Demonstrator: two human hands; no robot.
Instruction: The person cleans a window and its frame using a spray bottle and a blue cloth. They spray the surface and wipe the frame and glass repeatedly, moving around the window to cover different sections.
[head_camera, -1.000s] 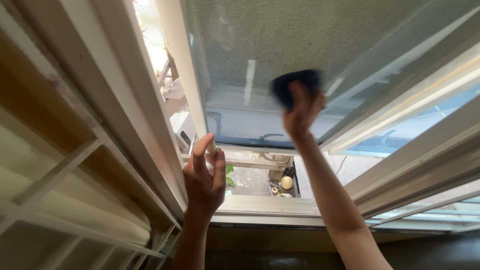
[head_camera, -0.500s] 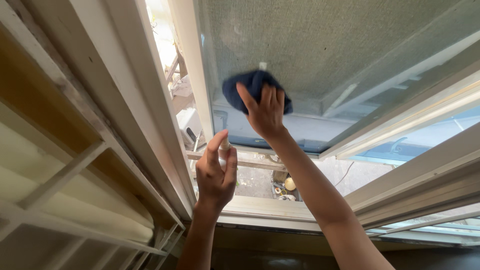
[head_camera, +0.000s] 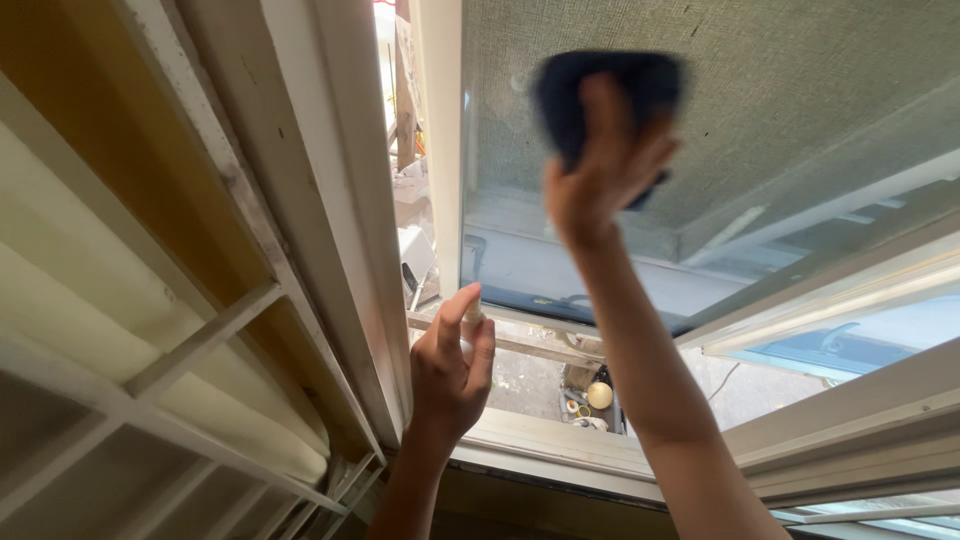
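Right hand (head_camera: 598, 180) presses dark cloth (head_camera: 605, 95) flat against window pane (head_camera: 800, 120) for contact; left hand (head_camera: 452, 370) grips small bottle (head_camera: 470, 322), finger atop.

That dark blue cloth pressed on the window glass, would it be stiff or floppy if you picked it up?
Probably floppy: the dark blue cloth bunches under the right hand rather than lying flat. Likely light, since spread fingers alone pin it to the glass pane. It seems to slide easily; its outline is blurred.
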